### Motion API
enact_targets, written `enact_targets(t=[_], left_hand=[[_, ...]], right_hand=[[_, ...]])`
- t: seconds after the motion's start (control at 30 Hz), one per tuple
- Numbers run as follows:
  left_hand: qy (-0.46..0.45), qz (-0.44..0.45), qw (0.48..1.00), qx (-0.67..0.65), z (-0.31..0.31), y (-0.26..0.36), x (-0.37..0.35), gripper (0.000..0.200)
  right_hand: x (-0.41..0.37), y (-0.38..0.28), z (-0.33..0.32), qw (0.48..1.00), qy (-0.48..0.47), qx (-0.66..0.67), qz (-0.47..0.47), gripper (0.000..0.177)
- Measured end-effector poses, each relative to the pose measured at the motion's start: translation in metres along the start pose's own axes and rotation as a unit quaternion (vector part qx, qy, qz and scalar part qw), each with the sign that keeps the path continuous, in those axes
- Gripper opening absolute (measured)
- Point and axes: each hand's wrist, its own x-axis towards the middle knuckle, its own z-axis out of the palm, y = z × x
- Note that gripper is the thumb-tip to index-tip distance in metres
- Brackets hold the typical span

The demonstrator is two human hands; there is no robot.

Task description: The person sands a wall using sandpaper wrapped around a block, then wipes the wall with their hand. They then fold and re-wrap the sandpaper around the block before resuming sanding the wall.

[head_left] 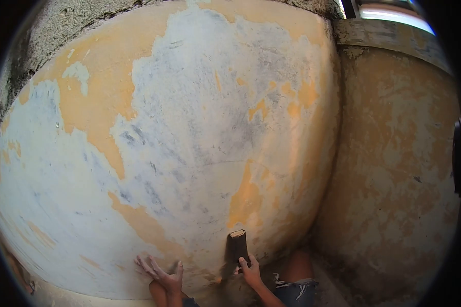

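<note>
A wall (189, 128) with patchy white and orange paint fills most of the view. Low in the frame, my left hand (161, 273) rests against it with the fingers spread and nothing held. To the right, my right hand (249, 268) grips the lower end of a dark block (237, 248) with a pale top end. The block stands roughly upright against or just in front of the wall, below an orange patch; whether it touches the surface I cannot tell.
A second wall (389, 153), orange and stained, meets the first at a corner on the right. Rough concrete (61, 28) borders the upper left. My bare knee and frayed denim shorts (297, 292) are at the bottom. A dark object (458, 158) sits at the right edge.
</note>
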Motion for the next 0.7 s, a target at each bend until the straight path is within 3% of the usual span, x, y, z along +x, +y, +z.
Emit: enact_targets(t=[0.1,0.17,0.23,0.33,0.4,0.47,0.53,0.6,0.7], left_hand=[[-0.027,-0.025,0.998,0.050,-0.016,0.000,-0.017,0.115],[-0.014,-0.091,0.995,0.049,-0.008,0.001,-0.009,0.122],[-0.010,-0.073,0.996,0.051,-0.008,-0.008,-0.009,0.122],[-0.026,-0.078,0.996,0.027,-0.007,-0.003,0.003,0.122],[-0.029,-0.097,0.995,-0.005,-0.017,0.002,-0.003,0.122],[-0.007,-0.054,0.996,0.070,-0.009,-0.003,-0.001,0.126],[0.018,-0.065,0.996,0.066,-0.007,-0.012,0.004,0.129],[-0.012,-0.082,0.995,0.053,-0.012,-0.008,-0.014,0.131],[0.005,-0.106,0.993,0.056,-0.007,-0.011,-0.007,0.133]], right_hand=[[-0.003,-0.044,0.020,0.998,-0.039,-0.027,-0.050,0.031],[-0.014,-0.033,0.019,0.999,-0.016,-0.031,-0.027,0.031],[-0.014,-0.026,0.020,0.998,0.007,-0.047,-0.029,0.031],[-0.015,-0.070,0.041,0.997,-0.022,-0.046,-0.055,0.033],[-0.015,-0.042,0.030,0.994,-0.040,-0.072,-0.073,0.033],[-0.011,0.003,0.019,0.998,0.015,-0.052,-0.013,0.035],[-0.003,-0.020,0.034,0.999,-0.003,-0.032,-0.031,0.035],[-0.011,-0.043,0.033,0.998,-0.022,-0.050,-0.035,0.037],[-0.014,-0.016,0.015,0.999,-0.011,-0.039,-0.010,0.036]])
